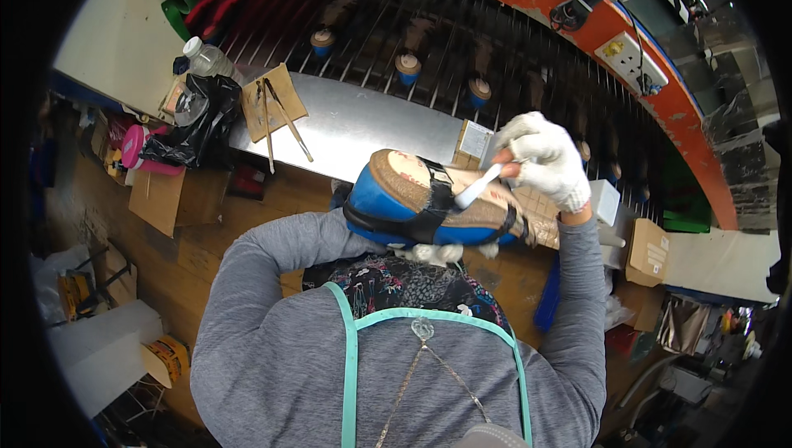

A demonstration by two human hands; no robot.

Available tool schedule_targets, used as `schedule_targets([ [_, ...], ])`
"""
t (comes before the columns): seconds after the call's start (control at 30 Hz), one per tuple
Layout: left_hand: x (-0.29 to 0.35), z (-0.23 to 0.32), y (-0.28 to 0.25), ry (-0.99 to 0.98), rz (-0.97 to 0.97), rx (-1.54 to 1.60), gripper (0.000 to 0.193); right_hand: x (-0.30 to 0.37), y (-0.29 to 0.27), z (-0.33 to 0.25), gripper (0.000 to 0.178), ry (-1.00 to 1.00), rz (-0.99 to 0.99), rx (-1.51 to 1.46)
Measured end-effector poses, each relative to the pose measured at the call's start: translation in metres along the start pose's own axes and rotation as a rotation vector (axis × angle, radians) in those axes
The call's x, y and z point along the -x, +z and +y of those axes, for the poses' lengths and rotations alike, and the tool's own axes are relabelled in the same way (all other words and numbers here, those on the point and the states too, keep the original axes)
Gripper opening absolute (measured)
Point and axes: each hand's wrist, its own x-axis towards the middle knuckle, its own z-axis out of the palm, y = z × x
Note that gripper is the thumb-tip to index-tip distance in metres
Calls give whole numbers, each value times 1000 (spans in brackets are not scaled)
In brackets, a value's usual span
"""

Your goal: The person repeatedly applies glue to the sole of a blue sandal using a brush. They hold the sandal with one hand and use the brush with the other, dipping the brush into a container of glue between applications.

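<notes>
My right hand (542,161), in a white fingerless glove, pinches a small white-handled tool (479,187). Its wide end meets a black strap on an upturned sandal on a blue shoe last (388,196); the working tip is too small to make out. The sandal's tan underside faces up, its heel end to the left, with black straps wrapped round the edge. My left hand (437,253), also gloved in white, supports it from beneath on the near side, mostly hidden by the last.
Behind a metal ledge (322,106), a rack of rods (371,31) carries several lasts. Two brushes (285,122) lie on a cardboard piece at the left, near a plastic bottle (206,58) and a black bag (202,114). An orange curved frame (697,134) with a socket panel (631,60) stands right.
</notes>
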Motion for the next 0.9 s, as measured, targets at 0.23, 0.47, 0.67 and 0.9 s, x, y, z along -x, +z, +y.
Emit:
schedule_targets([
  [0.23, 27, 57, 18, 625, 625, -444, 80, 45, 72, -14, 12, 219, 537, 397],
  [0.47, 50, 69, 48, 754, 952, -1157, 94, 51, 111, -28, 12, 358, 548, 107],
  [0.67, 49, 61, 64, 750, 1094, -1286, 108, 22, 103, -23, 13, 255, 578, 344],
  [0.9, 66, 59, 74, 744, 1069, -1230, 99, -22, 103, -6, 13, 285, 654, 219],
])
